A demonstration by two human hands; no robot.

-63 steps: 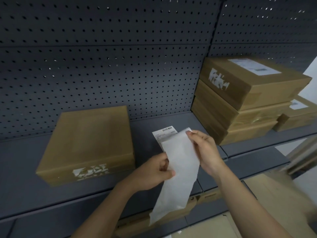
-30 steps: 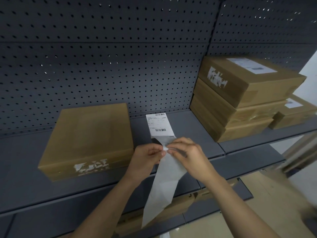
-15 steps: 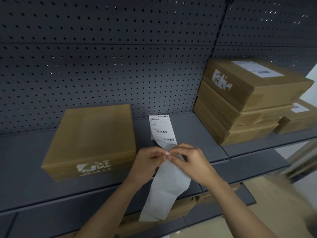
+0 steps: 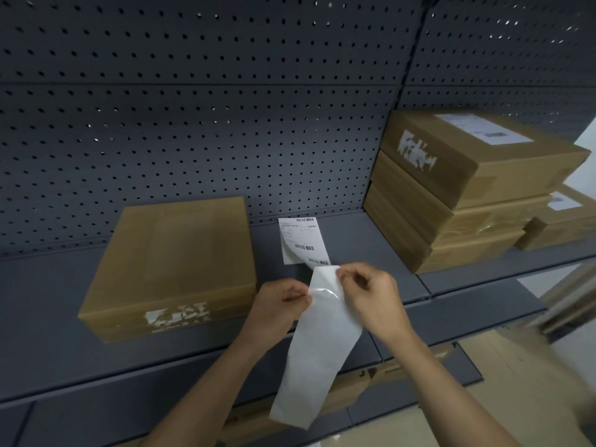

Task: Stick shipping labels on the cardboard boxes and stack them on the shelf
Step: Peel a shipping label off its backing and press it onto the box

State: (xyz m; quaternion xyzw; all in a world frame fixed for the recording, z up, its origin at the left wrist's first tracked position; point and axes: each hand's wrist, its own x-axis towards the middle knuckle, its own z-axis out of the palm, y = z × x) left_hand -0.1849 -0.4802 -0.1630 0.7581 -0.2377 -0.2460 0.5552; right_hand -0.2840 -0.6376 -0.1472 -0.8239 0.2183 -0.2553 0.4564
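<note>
Both hands meet over the shelf (image 4: 371,233): my left hand (image 4: 280,303) and right hand (image 4: 371,293) pinch the label strip (image 4: 322,343), thin, limp paper; I judge a corner grip safest before the unlabelled box (image 4: 174,259).

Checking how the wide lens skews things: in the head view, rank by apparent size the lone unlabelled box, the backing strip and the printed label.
1. Unlabelled box
2. Backing strip, though nearer the camera
3. Printed label, partly peeled

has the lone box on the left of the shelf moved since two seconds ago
No. The lone box sits at the same spot against the pegboard; only the camera shifts slightly.
</note>
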